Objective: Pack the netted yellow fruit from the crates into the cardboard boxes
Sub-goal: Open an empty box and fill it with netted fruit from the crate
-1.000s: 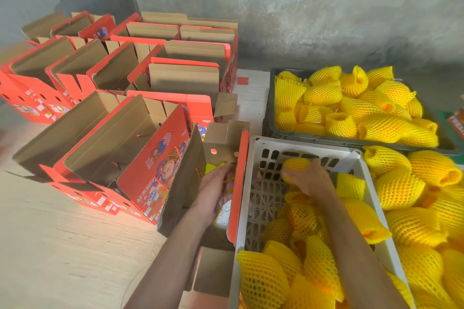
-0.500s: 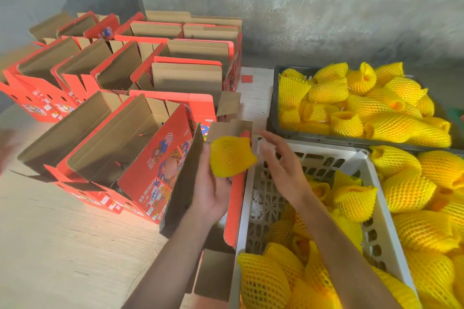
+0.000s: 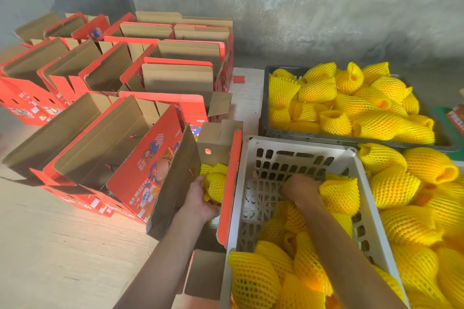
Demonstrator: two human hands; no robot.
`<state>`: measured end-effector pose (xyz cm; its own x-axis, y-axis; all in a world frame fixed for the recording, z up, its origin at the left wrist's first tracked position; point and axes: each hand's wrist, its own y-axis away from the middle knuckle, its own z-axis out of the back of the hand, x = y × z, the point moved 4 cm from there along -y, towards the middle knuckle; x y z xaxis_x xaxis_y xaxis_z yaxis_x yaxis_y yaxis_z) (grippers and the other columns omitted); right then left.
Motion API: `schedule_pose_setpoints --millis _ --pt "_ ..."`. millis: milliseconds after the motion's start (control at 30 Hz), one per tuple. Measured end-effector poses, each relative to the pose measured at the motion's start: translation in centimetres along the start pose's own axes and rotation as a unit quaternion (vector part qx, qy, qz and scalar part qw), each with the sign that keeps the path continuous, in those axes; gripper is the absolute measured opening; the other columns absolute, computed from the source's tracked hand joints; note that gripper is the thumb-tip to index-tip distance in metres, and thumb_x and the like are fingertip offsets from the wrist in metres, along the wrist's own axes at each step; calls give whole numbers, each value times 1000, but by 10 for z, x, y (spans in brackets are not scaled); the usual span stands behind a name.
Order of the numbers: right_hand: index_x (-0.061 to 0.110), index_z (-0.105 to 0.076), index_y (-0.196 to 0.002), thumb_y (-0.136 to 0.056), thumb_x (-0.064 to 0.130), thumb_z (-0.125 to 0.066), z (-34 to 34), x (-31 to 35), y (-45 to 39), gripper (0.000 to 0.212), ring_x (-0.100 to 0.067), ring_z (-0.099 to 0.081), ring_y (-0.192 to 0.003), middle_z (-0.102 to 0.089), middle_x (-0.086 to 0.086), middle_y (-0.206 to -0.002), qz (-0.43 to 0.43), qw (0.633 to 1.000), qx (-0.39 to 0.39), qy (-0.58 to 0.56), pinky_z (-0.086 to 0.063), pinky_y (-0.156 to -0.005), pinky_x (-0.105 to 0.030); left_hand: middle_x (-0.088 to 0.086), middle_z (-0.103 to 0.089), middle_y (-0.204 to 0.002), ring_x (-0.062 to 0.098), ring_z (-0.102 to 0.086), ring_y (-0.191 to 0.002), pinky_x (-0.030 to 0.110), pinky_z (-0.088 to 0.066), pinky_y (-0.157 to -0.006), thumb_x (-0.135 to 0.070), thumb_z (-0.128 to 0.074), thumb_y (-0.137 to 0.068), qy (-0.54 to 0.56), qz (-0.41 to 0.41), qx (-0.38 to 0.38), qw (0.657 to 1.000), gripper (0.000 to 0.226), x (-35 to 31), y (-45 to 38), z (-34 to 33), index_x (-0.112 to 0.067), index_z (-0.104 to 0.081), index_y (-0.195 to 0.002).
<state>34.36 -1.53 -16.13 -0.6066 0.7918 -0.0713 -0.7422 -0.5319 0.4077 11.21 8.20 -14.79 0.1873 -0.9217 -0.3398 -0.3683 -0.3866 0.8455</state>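
Half a second ago the left hand (image 3: 200, 198) held a netted fruit (image 3: 215, 187) up above the open red box (image 3: 229, 183); now it is lowered inside, fingers curled round it, one more nearly packed. Right hand (image 3: 300, 189) has dropped into the white crate (image 3: 296, 150), knuckles up, forearm slanting down, fingers buried beside the next fruit (image 3: 340, 194); grip cannot be told.
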Motion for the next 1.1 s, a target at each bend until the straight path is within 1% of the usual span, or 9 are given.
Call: schedule_pose_setpoints --millis 100,233,367,533,667,833,1000,1067,1100 --pt "18 -62 -127 -99 35 -63 4 0 2 33 -23 -60 -122 -65 -4 -128 12 1000 9 13 -40 -110 -39 17 -73 -79 30 -71 -72 41 -56 -65 -47 -48 -101 -22 -27 -21 999 39 -1 4 5 -13 -64 -93" --pt "18 -58 -128 -96 37 -67 7 -3 8 39 -27 -58 -123 -63 -6 -129 13 999 -7 35 -42 -109 -43 8 -65 -118 25 -56 -104 46 -42 -111 -35 -43 -104 -99 -78 -19 992 29 1 2 17 -23 -69 -95" --pt "15 -57 -134 -89 47 -74 16 -1 19 58 -26 -62 -106 -65 -5 -120 4 983 -45 -176 -54 -89 -40 4 -63 -107 23 -51 -110 48 -35 -116 -24 -50 -100 -114 -128 -54 984 24 -5 2 20 -22 -73 -97" --pt "26 -63 -133 -84 70 -70 49 22 52 67 -14 -70 -87 -70 4 -105 90 802 -91 -583 -63 -66 -35 -1 -74 -111 15 -63 -100 33 -49 -84 -29 -50 -105 -56 -205 -9 977 26 -12 14 10 -16 -70 -115" --pt "26 -59 -138 -98 61 -58 69 46 76 53 -19 -71 -107 -70 0 -119 274 676 -46 -682 -62 -76 -29 7 -73 -123 18 -70 -114 37 -57 -91 -35 -57 -102 -21 -272 82 959 33 -22 34 -5 -13 -65 -125" --pt "16 -35 -158 -112 20 -41 75 70 77 46 -24 -48 -142 -48 -6 -155 378 728 73 -567 -40 -108 -22 15 -64 -138 33 -61 -128 49 -51 -104 -57 -59 -94 51 -231 214 948 58 -23 55 -20 -24 -56 -141" --pt "0 -51 -147 -109 11 -44 80 65 84 40 -28 -47 -145 -45 -6 -160 406 503 181 -741 -42 -117 -41 17 -55 -146 32 -58 -130 49 -47 -109 -67 -56 -93 92 -192 264 941 78 -28 58 -20 -14 -49 -151" --pt "1 -61 -137 -107 12 -48 77 54 74 35 -30 -58 -134 -60 -11 -146 378 544 132 -737 -48 -112 -42 20 -59 -136 33 -61 -121 49 -46 -109 -61 -61 -94 125 -176 239 947 74 -31 55 -9 -9 -54 -146" --pt "8 -66 -131 -108 16 -48 73 48 68 31 -26 -65 -125 -68 -8 -134 353 620 77 -696 -53 -106 -42 20 -62 -131 34 -64 -118 49 -49 -106 -56 -64 -94 119 -171 219 953 67 -31 50 -2 -10 -58 -143"
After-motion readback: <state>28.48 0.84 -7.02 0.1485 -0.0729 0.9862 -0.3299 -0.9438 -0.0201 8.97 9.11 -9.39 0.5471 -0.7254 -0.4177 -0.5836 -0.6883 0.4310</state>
